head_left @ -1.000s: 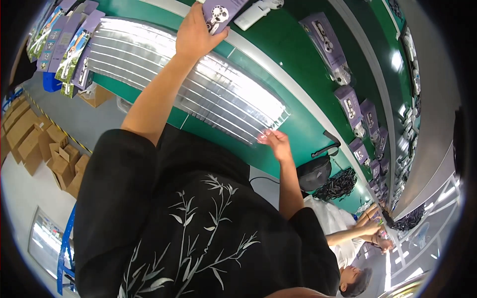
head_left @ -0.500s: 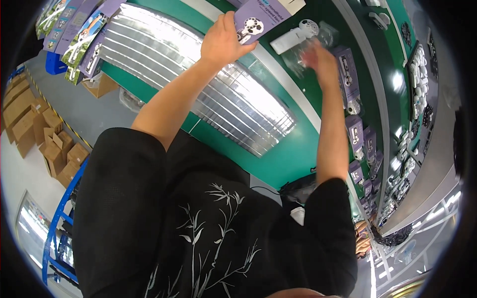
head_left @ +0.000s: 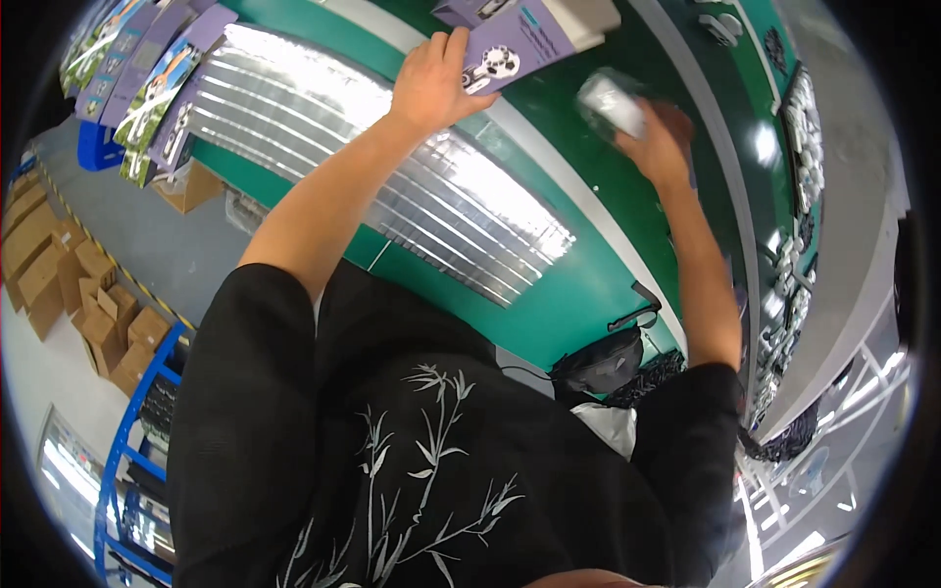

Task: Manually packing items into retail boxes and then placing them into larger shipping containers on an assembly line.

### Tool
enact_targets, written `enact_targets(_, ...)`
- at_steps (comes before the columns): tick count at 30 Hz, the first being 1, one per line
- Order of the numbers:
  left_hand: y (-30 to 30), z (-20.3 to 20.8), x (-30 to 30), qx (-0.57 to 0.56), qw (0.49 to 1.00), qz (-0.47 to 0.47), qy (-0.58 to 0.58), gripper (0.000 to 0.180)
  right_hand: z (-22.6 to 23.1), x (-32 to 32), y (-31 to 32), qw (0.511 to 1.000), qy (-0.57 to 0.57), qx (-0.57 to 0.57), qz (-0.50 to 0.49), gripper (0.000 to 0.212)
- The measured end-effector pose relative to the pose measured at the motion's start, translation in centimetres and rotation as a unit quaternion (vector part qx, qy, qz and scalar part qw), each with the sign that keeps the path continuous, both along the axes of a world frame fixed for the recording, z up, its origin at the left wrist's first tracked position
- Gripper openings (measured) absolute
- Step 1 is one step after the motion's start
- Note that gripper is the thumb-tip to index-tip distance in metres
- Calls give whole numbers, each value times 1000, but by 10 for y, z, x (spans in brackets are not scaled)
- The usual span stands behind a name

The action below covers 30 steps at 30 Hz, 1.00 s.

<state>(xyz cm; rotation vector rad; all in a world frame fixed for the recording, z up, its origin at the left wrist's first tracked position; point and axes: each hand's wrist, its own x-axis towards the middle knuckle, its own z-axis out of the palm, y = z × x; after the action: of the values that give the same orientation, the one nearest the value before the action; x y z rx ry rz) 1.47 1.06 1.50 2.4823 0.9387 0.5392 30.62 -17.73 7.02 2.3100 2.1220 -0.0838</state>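
Note:
My left hand (head_left: 428,83) grips the near end of a purple carton (head_left: 524,54) printed with a picture of a handheld fan. The carton's far right end stands open, its pale flaps sticking out. A second purple carton (head_left: 459,12) shows partly behind it. To the right, over the dark green belt, my right hand (head_left: 663,145) is closed around a white handheld fan (head_left: 616,104) in a clear plastic bag. Motion blurs the fan, and its bagged end points up and left toward the carton's open end, with a gap between them.
A silver ribbed foil sheet (head_left: 480,220) lies on the green table before me. Purple cartons (head_left: 162,88) are stacked at the far left, with brown boxes (head_left: 59,265) on the floor beyond. A black bag (head_left: 600,363) rests near my right side. White parts (head_left: 806,147) line the right.
My right hand has taken the bagged fan off the belt and moved it right. The carton in my left hand has shifted slightly down. The row of cartons beside my right arm is mostly out of sight.

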Motion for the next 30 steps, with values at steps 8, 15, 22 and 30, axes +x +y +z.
enact_targets(8, -42, 36, 101, 10, 900, -435, 34, 83, 32, -5, -102, 996, -14, -39, -79, 39)
enact_targets(15, 6, 25, 118, 64, 995, -82, 4, 95, -38, 59, -239, 947, 174, 2, -270, 35)
enact_targets(22, 36, -25, 79, -141, 979, 33, 140, 92, -39, -121, -229, 549, 746, -200, -319, 22)
enact_targets(30, -3, -38, 64, -142, 986, 33, -75, 74, -65, -177, -221, 485, 752, -106, -433, 21)
